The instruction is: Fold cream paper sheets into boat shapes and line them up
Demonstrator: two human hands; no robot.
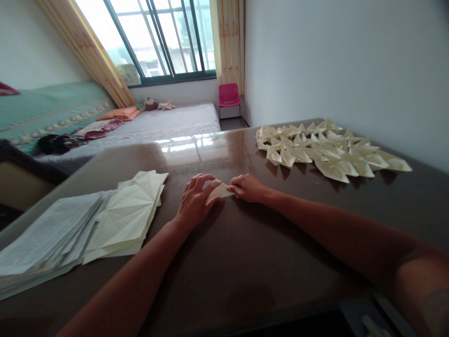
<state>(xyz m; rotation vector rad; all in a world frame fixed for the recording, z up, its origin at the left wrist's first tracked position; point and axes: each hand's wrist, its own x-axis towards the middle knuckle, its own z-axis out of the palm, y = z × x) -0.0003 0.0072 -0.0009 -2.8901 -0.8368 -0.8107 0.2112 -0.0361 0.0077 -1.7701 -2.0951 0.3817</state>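
Observation:
A small cream piece of folded paper (222,190) lies on the brown table between my hands. My left hand (199,196) is at its left side, with the thumb and fingers curved about the paper's edge. At the right corner, my right hand (248,187) pinches the paper between thumb and curled fingers. Part of the paper is hidden under the fingers. To the left of my left hand is a stack of creased cream sheets (129,210). Several folded paper boats (326,150) stand in rows at the far right of the table.
A thick pile of printed grey-white paper (52,234) lies at the table's left, partly under the cream sheets. Beyond the glossy table (245,262) are a bed (185,119) and a pink chair (229,96). A white wall (343,61) runs along the right.

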